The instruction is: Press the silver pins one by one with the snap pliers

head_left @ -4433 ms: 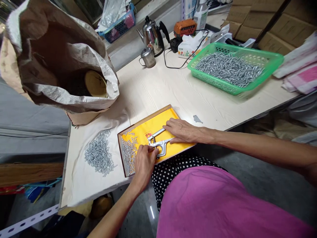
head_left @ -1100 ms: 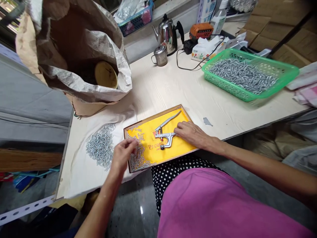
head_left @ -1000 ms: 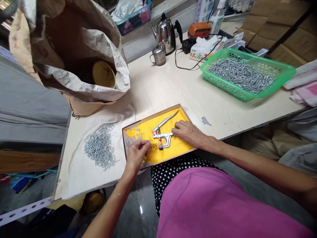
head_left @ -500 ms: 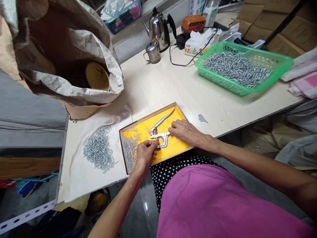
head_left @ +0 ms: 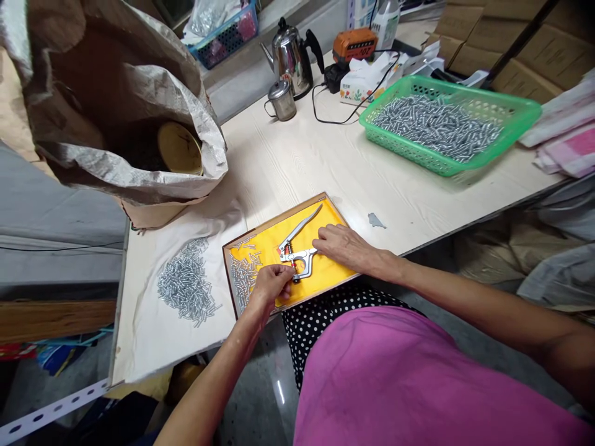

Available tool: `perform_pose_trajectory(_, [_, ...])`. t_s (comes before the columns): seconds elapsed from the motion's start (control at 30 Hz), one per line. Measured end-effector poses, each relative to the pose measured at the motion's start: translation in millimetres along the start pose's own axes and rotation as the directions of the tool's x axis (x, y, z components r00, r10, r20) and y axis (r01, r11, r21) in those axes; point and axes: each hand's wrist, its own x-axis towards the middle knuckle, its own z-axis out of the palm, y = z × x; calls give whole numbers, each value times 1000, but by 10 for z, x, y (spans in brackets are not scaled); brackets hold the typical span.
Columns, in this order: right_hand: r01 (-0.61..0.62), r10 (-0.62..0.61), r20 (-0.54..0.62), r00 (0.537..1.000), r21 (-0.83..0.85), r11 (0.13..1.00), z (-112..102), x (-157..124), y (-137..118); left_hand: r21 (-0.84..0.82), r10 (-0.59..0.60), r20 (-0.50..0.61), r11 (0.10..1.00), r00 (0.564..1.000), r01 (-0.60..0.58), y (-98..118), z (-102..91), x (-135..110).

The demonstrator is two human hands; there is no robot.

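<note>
Silver hand pliers (head_left: 289, 250), with a spring by the jaws and one long lever raised, lie over the yellow floor of a shallow tray (head_left: 273, 220). My right hand (head_left: 341, 246) is closed around the end of the fixed handle. At the jaw end, my left hand (head_left: 272, 284) has thumb and fingertips pinched together by a small red part. What those fingertips hold, if anything, is too small to make out. Loose small metal pins (head_left: 244, 272) fill the tray's left end, beside my left hand.
A heap of metal pins (head_left: 186, 282) lies on cloth left of the tray. A large open sack (head_left: 171, 204) stands behind it. A green basket (head_left: 418, 152) of metal pieces sits at the right. A kettle (head_left: 292, 62), a metal cup (head_left: 282, 102) and a tissue box (head_left: 356, 90) stand farther back.
The view has shifted slightly. Both hands keep their places on the pliers, with the left fingertips still pinched at the jaw end.
</note>
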Motion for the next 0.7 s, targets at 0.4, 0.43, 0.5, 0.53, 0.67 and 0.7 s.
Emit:
perform_pose_trajectory(0.4, [-28,23,74,997,77,997,-104,6,4,-24,-23,-19,999,1000,23,-19,21,10])
perform_pose_trajectory(0.43, [-25,19,64,998,91,996,-133,8,34,-25,-19,-23,1000,1000,19,-24,20,8])
perform_pose_trajectory(0.5, [-18,16,25,1000,91,996,-181,31,119,-23,-12,-29,1000,1000,11,-37,19,3])
perform_pose_trajectory(0.53, [-13,12,10,1000,79,997,-196,54,169,-21,-9,-31,1000,999,8,-43,19,2])
perform_pose_trajectory(0.67, [42,-44,60,997,19,999,-205,209,329,-22,-4,-25,1000,1000,3,-53,23,7])
perform_pose_trajectory(0.7, [57,-58,75,995,7,998,-205,252,348,-24,-2,-25,1000,1000,2,-53,25,12])
